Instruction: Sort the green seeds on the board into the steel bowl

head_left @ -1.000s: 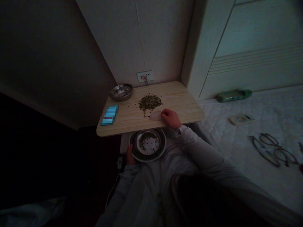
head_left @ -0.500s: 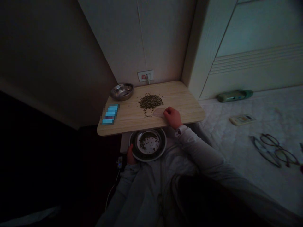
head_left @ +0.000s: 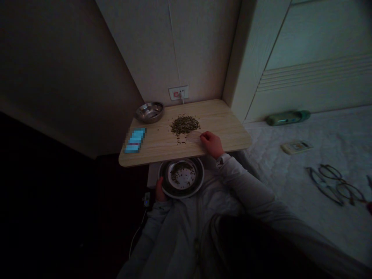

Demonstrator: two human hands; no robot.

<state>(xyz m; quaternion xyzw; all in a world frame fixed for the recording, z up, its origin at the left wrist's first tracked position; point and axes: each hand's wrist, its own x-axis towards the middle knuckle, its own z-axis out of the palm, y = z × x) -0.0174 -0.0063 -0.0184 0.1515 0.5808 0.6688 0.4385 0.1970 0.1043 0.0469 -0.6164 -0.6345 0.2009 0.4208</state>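
A pile of small dark green beans or seeds (head_left: 185, 124) lies in the middle of the light wooden tabletop (head_left: 223, 120), with a few strays at its front. Just right of these, my right hand (head_left: 212, 143) is closed in a pinch on a thin, clear, rounded plastic piece (head_left: 194, 136), whose edge comes close to the strays. Below the front edge of the table, my left hand (head_left: 161, 190) grips the left rim of a metal basin (head_left: 200, 182). Inside the basin more of the same grains are scattered over the shiny bottom. The left fingers are partly hidden under the basin.
A small steel bowl (head_left: 150, 112) stands at the table's back left, behind a lit phone (head_left: 135, 140). A wall socket (head_left: 178, 93) holds a plug. On the white bed (head_left: 279, 178) lie a green case (head_left: 287, 117), a remote (head_left: 296, 147) and glasses (head_left: 350, 192).
The clear piece in my right hand looks slightly tilted compared with before. Both hands, the basin and the pile stay practically where they were.
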